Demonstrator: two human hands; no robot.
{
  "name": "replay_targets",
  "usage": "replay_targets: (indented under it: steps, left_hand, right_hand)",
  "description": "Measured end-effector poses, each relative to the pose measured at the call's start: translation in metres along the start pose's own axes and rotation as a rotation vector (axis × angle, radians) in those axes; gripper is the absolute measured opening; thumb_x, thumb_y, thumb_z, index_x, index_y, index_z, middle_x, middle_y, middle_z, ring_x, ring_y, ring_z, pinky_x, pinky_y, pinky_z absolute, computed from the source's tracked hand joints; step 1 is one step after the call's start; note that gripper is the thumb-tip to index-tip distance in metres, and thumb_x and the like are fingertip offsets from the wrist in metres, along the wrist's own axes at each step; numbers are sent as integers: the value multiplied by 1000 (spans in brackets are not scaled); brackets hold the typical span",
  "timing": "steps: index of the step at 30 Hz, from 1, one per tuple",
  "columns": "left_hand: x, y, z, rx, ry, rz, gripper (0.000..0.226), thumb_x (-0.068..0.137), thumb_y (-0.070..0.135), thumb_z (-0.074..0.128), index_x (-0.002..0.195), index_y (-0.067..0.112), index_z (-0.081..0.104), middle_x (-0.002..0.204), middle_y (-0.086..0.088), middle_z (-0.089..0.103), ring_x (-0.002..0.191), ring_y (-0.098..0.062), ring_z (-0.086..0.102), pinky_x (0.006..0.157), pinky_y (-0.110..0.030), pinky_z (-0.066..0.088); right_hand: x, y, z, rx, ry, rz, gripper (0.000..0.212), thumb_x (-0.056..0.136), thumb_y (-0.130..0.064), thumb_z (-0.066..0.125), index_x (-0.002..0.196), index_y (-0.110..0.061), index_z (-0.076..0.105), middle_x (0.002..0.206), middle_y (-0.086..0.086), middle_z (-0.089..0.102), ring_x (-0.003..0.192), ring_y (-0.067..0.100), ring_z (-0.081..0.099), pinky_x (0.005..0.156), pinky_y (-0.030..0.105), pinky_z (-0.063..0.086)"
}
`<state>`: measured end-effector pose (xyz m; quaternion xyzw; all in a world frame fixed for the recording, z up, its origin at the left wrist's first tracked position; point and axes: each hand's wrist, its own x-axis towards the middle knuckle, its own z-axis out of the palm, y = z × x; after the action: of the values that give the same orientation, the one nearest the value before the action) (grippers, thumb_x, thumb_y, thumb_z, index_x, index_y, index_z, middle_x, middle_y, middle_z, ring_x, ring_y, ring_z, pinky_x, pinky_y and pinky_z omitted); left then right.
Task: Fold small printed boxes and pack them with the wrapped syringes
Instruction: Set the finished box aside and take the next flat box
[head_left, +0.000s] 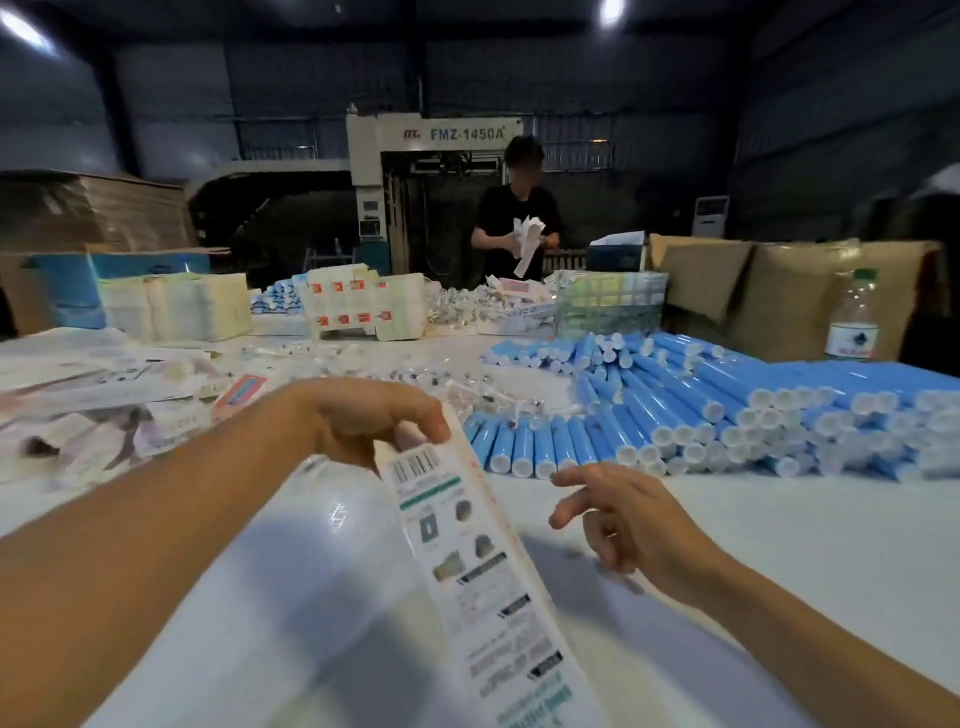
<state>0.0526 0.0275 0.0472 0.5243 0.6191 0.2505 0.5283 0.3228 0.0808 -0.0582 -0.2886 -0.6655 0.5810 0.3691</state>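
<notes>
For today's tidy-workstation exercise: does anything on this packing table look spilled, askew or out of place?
Yes. Small clear wrapped syringes lie scattered loose across the middle of the table, not gathered in a pile. Some blue tubes at the stack's far end lie crosswise, unlike the neat rows nearer.

We see a long printed box of glossy white card (483, 587), a smooth, faintly shiny white desk (779, 545), glossy blue plastic tubes with white caps (675, 410), and matt brown cardboard cartons (779, 291).

Left hand (363, 421) raised mid-scene, fingers curled down, pinching the printed box (467, 545) top. Right hand (618, 519) lower right, fingers loosely spread, holding nothing.
</notes>
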Motion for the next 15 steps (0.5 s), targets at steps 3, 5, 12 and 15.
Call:
replay_targets:
  steps: [3, 5, 12, 15]
  left_hand:
    - [50, 1, 64, 78, -142, -26, 6, 86, 14, 57, 84, 10, 53, 70, -4, 68, 79, -22, 60, 87, -38, 46]
    - [80, -3, 84, 55, -156, -59, 12, 88, 22, 54, 88, 10, 58, 73, -4, 69, 71, -19, 60, 67, -27, 47]
    - [96, -11, 88, -208, 179, 65, 40, 87, 49, 58, 100, 12, 60, 82, -7, 70, 66, -21, 65, 57, -26, 48]
    - [85, -16, 97, -97, 245, 158, 42, 83, 55, 59, 103, 18, 62, 88, -4, 69, 67, -17, 65, 61, -28, 50]
  right_hand:
    - [-7, 0, 2, 57, -208, 215, 41, 80, -44, 63, 111, -18, 63, 81, 7, 68, 52, 15, 51, 43, 23, 32]
    - [-9, -1, -1, 72, -291, 211, 28, 89, -27, 57, 113, -14, 60, 78, 5, 71, 60, 13, 63, 49, 24, 44]
    - [6, 3, -9, 276, 141, 226, 12, 89, -13, 59, 99, -6, 62, 76, 14, 72, 58, 24, 68, 50, 28, 51]
    - [13, 12, -9, 251, 347, 189, 20, 91, -31, 59, 102, -14, 61, 73, 6, 73, 58, 21, 69, 49, 28, 49]
